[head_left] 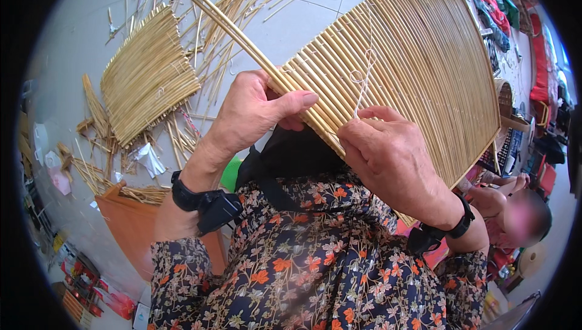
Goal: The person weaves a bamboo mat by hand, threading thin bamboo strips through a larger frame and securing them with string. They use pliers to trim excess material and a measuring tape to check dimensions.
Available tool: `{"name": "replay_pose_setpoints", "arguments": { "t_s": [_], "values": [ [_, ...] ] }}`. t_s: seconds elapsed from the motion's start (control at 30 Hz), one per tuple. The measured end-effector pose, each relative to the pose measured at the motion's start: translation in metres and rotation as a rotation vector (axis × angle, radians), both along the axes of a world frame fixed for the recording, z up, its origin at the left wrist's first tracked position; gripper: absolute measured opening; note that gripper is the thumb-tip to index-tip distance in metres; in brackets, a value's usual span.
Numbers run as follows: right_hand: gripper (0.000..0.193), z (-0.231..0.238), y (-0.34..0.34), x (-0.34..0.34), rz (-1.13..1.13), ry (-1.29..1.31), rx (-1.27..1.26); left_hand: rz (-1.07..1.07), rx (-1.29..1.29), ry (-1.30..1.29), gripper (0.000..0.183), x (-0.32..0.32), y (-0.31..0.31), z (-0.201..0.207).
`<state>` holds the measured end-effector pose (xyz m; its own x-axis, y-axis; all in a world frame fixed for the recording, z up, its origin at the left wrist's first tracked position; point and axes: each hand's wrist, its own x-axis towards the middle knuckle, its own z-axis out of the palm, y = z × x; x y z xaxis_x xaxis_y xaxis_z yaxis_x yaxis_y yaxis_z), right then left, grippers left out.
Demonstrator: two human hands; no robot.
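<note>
A large mat of straight yellow reed stalks (418,63) slants from my lap up to the far right. Along its near left edge lie a few long stalks (233,30), sticking out well past the mat toward the upper left. My left hand (251,108) is closed round these stalks and the mat's edge, thumb on top, its other fingers partly hidden beneath. Lower along the same edge, my right hand (391,148) pinches a thin white string (367,72). The string runs up over the mat in loose loops. Its lower end is hidden by my fingers.
A smaller reed mat (148,75) lies on the grey floor at the left, with loose reeds (242,2) scattered beyond. An orange-brown cloth seat (124,227) stands at lower left. Another person (503,208) sits at the right, near a woven basket (504,98) and heaped clothes (494,8).
</note>
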<state>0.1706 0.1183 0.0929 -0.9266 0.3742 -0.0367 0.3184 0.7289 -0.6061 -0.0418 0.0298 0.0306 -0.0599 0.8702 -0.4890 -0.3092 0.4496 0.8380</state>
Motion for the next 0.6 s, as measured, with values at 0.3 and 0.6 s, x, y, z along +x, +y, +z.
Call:
{"name": "replay_pose_setpoints", "arguments": {
  "t_s": [0.3,0.6],
  "values": [
    [0.012,-0.004,-0.007,-0.005,0.008,-0.029,0.030,-0.022,0.033,0.005,0.035,-0.002,0.001,-0.003],
    [0.012,0.007,-0.005,-0.008,0.053,-0.159,0.125,-0.113,0.020,-0.012,0.044,-0.005,0.003,-0.013]
  ]
}}
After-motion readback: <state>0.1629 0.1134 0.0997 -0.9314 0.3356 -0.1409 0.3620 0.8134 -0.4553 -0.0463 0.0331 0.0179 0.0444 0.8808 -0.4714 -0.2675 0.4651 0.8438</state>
